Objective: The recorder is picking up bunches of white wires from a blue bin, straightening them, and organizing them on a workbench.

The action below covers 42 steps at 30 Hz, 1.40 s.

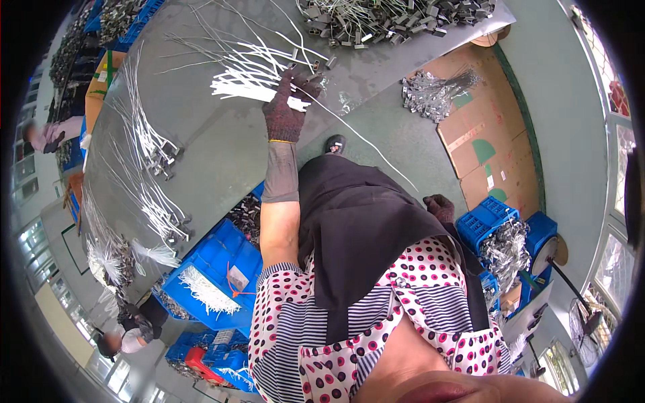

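Note:
My left hand (289,111), in a dark knit glove, is closed around a bundle of white sleeved wires (245,84) over the grey metal table (222,141). Thin wire ends fan out toward the far left, and small metal connector blocks (322,64) show beside the fingers. One long white wire (366,141) sticks out of the bundle to the right, ending short of my other hand. My right hand (440,207), also gloved, hangs low at my side near a blue crate (485,220). Its fingers look curled; whether they hold anything is hidden.
A heap of wired metal blocks (403,20) covers the table's far right. Several wire bundles (154,151) lie at left. Flattened cardboard (484,141) on the floor bears another wire pile (437,94). Blue bins (222,262) stand at lower left; other people (60,131) are at far left.

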Each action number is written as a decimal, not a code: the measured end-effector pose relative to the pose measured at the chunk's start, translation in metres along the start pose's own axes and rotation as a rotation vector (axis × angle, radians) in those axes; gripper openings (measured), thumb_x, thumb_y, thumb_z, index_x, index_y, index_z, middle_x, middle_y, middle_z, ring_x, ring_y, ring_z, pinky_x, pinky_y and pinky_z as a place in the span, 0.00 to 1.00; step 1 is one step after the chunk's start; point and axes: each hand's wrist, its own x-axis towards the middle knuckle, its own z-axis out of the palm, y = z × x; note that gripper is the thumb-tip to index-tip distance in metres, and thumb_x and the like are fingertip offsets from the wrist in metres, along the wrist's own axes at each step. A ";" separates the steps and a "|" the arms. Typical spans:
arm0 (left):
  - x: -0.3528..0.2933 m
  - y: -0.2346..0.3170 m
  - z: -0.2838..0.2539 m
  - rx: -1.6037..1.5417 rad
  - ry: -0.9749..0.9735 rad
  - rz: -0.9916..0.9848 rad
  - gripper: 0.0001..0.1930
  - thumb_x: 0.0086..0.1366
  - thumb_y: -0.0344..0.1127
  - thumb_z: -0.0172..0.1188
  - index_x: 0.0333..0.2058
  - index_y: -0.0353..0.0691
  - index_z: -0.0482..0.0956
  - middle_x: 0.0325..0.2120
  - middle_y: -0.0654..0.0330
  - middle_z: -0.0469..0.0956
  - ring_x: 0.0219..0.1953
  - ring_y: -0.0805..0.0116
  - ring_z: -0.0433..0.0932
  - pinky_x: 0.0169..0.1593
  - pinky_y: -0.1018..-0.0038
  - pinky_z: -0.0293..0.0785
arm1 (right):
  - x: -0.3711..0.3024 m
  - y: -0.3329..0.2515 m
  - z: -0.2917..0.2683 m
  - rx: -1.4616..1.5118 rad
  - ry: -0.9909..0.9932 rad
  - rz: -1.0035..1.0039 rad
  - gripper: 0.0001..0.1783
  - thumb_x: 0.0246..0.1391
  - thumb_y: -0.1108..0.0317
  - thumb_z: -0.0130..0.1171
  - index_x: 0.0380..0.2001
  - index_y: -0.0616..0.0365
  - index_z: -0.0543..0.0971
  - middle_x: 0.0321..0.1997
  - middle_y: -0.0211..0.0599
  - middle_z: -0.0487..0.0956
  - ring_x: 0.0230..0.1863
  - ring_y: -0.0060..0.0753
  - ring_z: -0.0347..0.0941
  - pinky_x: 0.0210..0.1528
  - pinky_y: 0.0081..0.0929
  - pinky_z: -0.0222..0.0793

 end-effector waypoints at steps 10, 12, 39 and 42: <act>-0.013 -0.012 0.028 -0.007 0.006 -0.068 0.13 0.70 0.34 0.56 0.47 0.30 0.75 0.34 0.49 0.80 0.33 0.56 0.83 0.41 0.59 0.86 | 0.013 -0.107 0.033 0.013 -0.086 -0.250 0.14 0.50 0.60 0.68 0.30 0.61 0.83 0.22 0.30 0.79 0.23 0.19 0.70 0.27 0.21 0.67; 0.000 0.001 0.013 -0.057 0.065 -0.022 0.13 0.69 0.35 0.57 0.43 0.29 0.76 0.31 0.50 0.80 0.32 0.57 0.83 0.40 0.58 0.85 | 0.013 -0.081 0.024 -0.024 -0.078 -0.204 0.14 0.50 0.60 0.68 0.30 0.61 0.83 0.22 0.30 0.79 0.23 0.19 0.70 0.27 0.21 0.67; -0.024 -0.037 0.050 -0.191 0.041 -0.282 0.15 0.70 0.37 0.56 0.52 0.36 0.73 0.34 0.50 0.80 0.34 0.52 0.83 0.35 0.53 0.85 | 0.026 -0.261 0.151 -0.089 0.045 -0.713 0.17 0.55 0.57 0.63 0.36 0.62 0.83 0.31 0.40 0.84 0.32 0.32 0.78 0.38 0.29 0.72; 0.000 -0.029 0.041 -0.204 0.076 -0.228 0.09 0.69 0.37 0.58 0.42 0.39 0.77 0.21 0.62 0.72 0.19 0.67 0.73 0.22 0.67 0.73 | 0.008 -0.260 0.171 0.127 -0.079 -0.673 0.14 0.57 0.61 0.62 0.39 0.62 0.82 0.29 0.33 0.82 0.30 0.23 0.75 0.35 0.25 0.72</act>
